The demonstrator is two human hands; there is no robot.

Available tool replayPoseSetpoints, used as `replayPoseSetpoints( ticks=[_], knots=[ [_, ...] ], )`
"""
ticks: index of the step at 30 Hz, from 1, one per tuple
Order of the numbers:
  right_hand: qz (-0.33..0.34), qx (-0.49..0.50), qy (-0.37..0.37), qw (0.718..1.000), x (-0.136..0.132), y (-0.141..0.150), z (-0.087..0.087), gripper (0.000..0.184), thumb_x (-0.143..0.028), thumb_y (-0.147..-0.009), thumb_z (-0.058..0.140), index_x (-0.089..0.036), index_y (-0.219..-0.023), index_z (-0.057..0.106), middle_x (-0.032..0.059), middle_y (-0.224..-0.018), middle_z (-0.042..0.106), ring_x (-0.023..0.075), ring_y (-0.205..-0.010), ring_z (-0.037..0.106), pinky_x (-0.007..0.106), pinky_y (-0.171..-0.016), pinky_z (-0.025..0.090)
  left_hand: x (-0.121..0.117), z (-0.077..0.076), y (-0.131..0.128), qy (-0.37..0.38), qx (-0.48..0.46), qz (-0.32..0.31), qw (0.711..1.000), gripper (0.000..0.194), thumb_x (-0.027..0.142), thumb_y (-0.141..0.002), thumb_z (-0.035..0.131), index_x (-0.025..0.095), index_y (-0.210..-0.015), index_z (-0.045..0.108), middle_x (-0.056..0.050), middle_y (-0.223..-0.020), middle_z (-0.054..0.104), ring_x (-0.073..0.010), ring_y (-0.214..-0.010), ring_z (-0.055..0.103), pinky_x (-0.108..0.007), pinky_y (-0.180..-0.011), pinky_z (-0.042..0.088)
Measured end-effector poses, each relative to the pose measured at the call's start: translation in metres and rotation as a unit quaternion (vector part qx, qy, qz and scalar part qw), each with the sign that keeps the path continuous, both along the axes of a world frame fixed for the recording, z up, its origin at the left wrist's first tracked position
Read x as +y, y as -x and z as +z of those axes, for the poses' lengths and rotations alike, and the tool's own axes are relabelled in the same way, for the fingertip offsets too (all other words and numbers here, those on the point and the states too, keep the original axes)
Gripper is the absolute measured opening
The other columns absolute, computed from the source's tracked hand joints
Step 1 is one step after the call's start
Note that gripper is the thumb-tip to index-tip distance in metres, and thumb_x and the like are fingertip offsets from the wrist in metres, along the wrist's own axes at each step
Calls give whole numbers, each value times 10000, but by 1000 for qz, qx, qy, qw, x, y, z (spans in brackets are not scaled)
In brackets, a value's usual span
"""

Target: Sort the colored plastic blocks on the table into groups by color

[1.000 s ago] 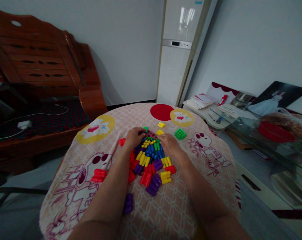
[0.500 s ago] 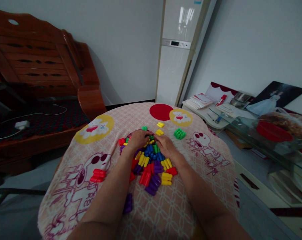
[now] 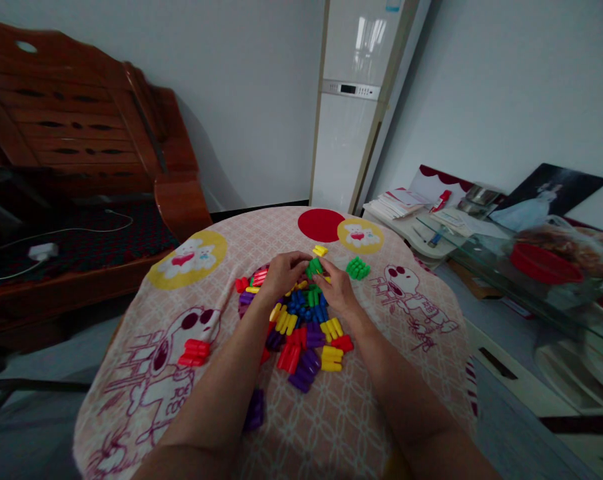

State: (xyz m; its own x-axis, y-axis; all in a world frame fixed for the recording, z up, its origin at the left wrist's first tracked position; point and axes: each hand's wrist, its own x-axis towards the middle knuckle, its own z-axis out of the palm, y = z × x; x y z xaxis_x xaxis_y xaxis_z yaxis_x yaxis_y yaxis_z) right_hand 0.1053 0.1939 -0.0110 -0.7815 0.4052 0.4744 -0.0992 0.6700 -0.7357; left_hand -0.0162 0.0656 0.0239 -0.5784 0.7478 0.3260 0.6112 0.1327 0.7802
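Observation:
Just above the far side of a heap of coloured plastic building blocks, a green block is between my two hands. My right hand pinches it from the right, thumb below and fingers above. My left hand is closed at its left side, with fingertips against it; part of the grip is hidden. Under my hands lie blue blocks, yellow blocks, red blocks and purple blocks. A cluster of joined green blocks rests to the right of my right hand.
A patterned cloth covers the round table. Separate from the heap are a red block at left, a purple block near my left forearm and a yellow block at the back. A glass shelf with clutter stands right.
My hands have come up from the heap and closer together, with the green block now between them. The right hand's fingers have curled from lying across the blocks into a pinch.

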Motion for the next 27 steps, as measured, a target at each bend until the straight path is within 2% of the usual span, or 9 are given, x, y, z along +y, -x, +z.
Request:
replayPoseSetpoints(
  ticks=[3,6,8,11,14,17,19,23,27],
  knots=[
    [16,9,105,994,1,-1,5,388,-309,-827,586,-207,-1191,671,48,-1060,748,201,-862,700,323,-761,579,3,-5,-2,-34,-98,-61,993,342,339,-832,550,142,-1047,727,-65,-875,767,-191,-719,707,-282,-672,558],
    [-2,16,166,986,10,-6,16,377,-340,-770,619,-189,-1113,661,23,-863,742,162,-659,668,257,-575,547,3,-10,2,-38,-113,-47,992,371,378,-813,580,134,-1054,722,-73,-848,764,-199,-708,707,-296,-662,567],
    [-47,21,168,984,24,-15,27,365,-346,-726,650,-186,-1054,651,-3,-739,706,147,-589,636,231,-520,512,0,-11,7,-39,-89,-9,995,359,376,-807,585,143,-1038,733,-71,-845,765,-200,-719,706,-296,-670,567],
    [-107,7,139,984,54,-36,44,326,-335,-691,649,-174,-974,667,-9,-680,680,137,-539,607,220,-487,482,-5,-9,14,-47,-61,37,996,324,352,-794,593,156,-997,751,-71,-877,771,-205,-768,708,-291,-699,565],
    [-182,-48,89,978,82,-58,53,280,-288,-667,639,-154,-902,710,0,-617,666,139,-503,593,225,-487,470,-9,-7,19,-68,-86,53,993,332,362,-790,598,145,-990,749,-79,-885,770,-205,-773,708,-298,-713,569],
    [-266,-144,75,950,95,-69,53,223,-219,-653,632,-141,-834,736,7,-507,626,157,-463,595,236,-491,468,-12,-7,20,-88,-125,64,986,343,375,-785,608,134,-989,742,-77,-853,766,-198,-745,706,-300,-709,573],
    [-294,-199,86,931,96,-69,48,167,-190,-662,627,-137,-773,738,24,-473,615,169,-441,599,242,-475,466,-13,-7,21,-92,-138,71,983,345,379,-777,618,129,-980,741,-73,-826,761,-193,-729,704,-299,-707,574],
    [-298,-234,103,920,90,-59,34,92,-184,-706,638,-143,-678,716,42,-461,617,166,-413,591,229,-436,455,-13,-9,22,-87,-148,84,982,360,403,-762,639,130,-973,741,-70,-815,758,-191,-718,701,-302,-705,575],
    [-292,-250,101,918,87,-56,30,144,-200,-786,605,-128,-725,714,52,-495,643,166,-442,619,216,-448,453,-14,-12,28,-94,-155,82,980,383,411,-754,638,121,-984,736,-82,-848,760,-199,-740,710,-304,-708,575]
  ],
)
